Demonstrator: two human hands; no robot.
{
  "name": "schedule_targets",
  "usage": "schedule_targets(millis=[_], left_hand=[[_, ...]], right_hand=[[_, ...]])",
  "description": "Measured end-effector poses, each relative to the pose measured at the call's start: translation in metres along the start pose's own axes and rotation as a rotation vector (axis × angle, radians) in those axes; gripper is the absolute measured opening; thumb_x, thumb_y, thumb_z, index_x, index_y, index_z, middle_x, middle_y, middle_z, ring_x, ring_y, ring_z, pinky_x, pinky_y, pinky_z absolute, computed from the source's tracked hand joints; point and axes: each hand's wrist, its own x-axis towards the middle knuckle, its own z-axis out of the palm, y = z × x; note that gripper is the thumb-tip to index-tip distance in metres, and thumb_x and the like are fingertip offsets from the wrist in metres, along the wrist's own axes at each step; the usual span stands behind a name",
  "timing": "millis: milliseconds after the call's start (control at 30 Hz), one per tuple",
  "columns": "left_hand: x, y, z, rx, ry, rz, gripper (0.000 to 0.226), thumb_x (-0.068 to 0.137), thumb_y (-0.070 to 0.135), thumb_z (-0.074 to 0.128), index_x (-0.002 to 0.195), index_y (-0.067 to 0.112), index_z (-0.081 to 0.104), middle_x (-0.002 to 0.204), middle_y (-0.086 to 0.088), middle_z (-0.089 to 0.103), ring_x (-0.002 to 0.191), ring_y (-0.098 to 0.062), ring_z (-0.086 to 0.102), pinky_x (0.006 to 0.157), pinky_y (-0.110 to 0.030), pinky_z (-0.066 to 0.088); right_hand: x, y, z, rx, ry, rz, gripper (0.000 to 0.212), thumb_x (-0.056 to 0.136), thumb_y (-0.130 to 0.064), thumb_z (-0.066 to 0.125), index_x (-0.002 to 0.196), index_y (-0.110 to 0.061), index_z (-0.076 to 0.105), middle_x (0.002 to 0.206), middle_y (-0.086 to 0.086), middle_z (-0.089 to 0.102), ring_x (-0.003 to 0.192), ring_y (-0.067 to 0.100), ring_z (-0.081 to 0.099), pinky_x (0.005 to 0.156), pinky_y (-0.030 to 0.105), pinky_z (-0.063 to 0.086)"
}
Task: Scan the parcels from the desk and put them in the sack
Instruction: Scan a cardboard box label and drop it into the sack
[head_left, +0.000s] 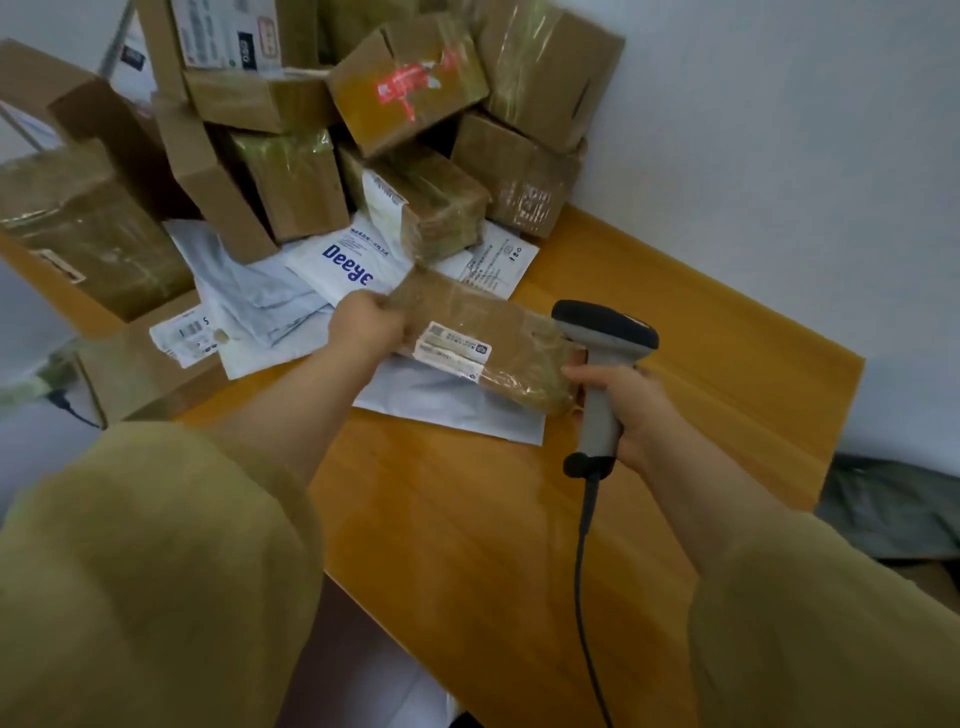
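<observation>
Left hand grips the parcel, right hand grips the scanner; the label should probably be turned flat toward the scanner's head.

Blue letters reading roughly "Deeye" stand on a white mailer, while the print on the label of the held parcel, a box's red sticker and the other labels is too blurred to read.

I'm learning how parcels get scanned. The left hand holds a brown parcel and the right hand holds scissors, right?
Not scissors: the head view shows the right hand gripping a grey corded scanner. The left hand does hold the brown parcel.
</observation>
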Motion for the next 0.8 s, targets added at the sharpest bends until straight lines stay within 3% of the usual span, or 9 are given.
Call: schedule_targets(millis=[100,200,300,367,500,600,700,767,800], left_hand=[[-0.027,-0.003,-0.007,-0.284,-0.062,-0.117,0.037,0.082,0.011,0.069,0.117,0.004,0.061,0.109,-0.016,0.065,0.096,-0.03,0.062,0.073,-0.034,0.05],[-0.064,0.0,-0.018,-0.511,-0.192,-0.2,0.047,0.078,-0.002,0.07,0.122,0.003,0.055,0.091,-0.009,0.064,0.078,-0.02,0.06,0.069,-0.03,0.048],[-0.105,0.0,-0.028,-0.454,-0.227,-0.157,0.069,0.069,0.001,0.079,0.131,0.008,0.05,0.112,-0.01,0.064,0.099,-0.024,0.059,0.084,-0.033,0.047],[-0.139,0.006,-0.033,-0.39,-0.235,-0.089,0.083,0.066,-0.001,0.081,0.139,0.012,0.044,0.118,-0.008,0.062,0.106,-0.026,0.058,0.084,-0.033,0.046],[-0.225,0.033,-0.025,-0.281,-0.282,0.123,0.067,0.062,-0.017,0.076,0.12,0.011,0.058,0.102,-0.008,0.065,0.094,-0.025,0.064,0.073,-0.032,0.057],[-0.286,0.05,-0.008,-0.23,-0.249,0.273,0.053,0.066,-0.02,0.072,0.107,0.012,0.06,0.094,-0.005,0.063,0.091,-0.019,0.062,0.063,-0.02,0.055],[-0.34,0.064,0.007,-0.463,-0.271,0.266,0.053,0.078,-0.026,0.05,0.113,0.012,0.061,0.102,-0.005,0.065,0.1,-0.021,0.06,0.073,-0.025,0.057],[-0.367,0.071,0.008,-0.703,-0.349,0.155,0.06,0.074,-0.023,0.029,0.116,0.006,0.06,0.11,-0.011,0.061,0.105,-0.026,0.056,0.084,-0.034,0.054],[-0.377,0.072,0.008,-0.809,-0.381,0.1,0.058,0.07,-0.016,0.029,0.115,0.002,0.06,0.114,-0.014,0.059,0.107,-0.028,0.055,0.087,-0.037,0.052]], right_hand=[[-0.021,0.002,-0.021,0.045,0.014,-0.055,0.028,0.074,-0.008,0.078,0.1,-0.009,0.069,0.097,0.011,0.067,0.083,0.03,0.062,0.073,0.045,0.053],[-0.044,0.008,-0.05,0.132,0.023,-0.106,0.019,0.078,-0.004,0.074,0.096,-0.01,0.069,0.102,0.014,0.068,0.092,0.032,0.065,0.086,0.051,0.053],[-0.067,0.016,-0.088,0.28,-0.028,-0.11,0.021,0.085,-0.005,0.067,0.105,-0.011,0.066,0.111,0.014,0.068,0.1,0.032,0.066,0.088,0.051,0.054],[-0.082,0.02,-0.118,0.386,-0.077,-0.076,0.015,0.089,-0.01,0.064,0.103,-0.014,0.064,0.112,0.015,0.066,0.101,0.031,0.066,0.085,0.047,0.054],[-0.122,0.027,-0.184,0.437,-0.161,-0.012,0.021,0.092,-0.027,0.062,0.109,-0.015,0.061,0.116,0.009,0.062,0.106,0.028,0.061,0.089,0.053,0.048],[-0.152,0.035,-0.233,0.481,-0.215,-0.032,0.027,0.091,-0.035,0.062,0.11,-0.016,0.062,0.114,0.006,0.062,0.101,0.025,0.059,0.085,0.055,0.048],[-0.174,0.042,-0.275,0.602,-0.205,-0.05,0.031,0.084,-0.033,0.07,0.106,-0.012,0.062,0.11,0.009,0.063,0.1,0.028,0.061,0.082,0.051,0.053],[-0.187,0.049,-0.297,0.614,-0.217,-0.075,0.033,0.078,-0.019,0.076,0.106,-0.011,0.061,0.106,0.01,0.064,0.094,0.027,0.064,0.072,0.045,0.057],[-0.193,0.053,-0.307,0.602,-0.224,-0.092,0.027,0.075,-0.011,0.076,0.098,-0.013,0.061,0.099,0.009,0.064,0.086,0.025,0.064,0.064,0.04,0.058]])
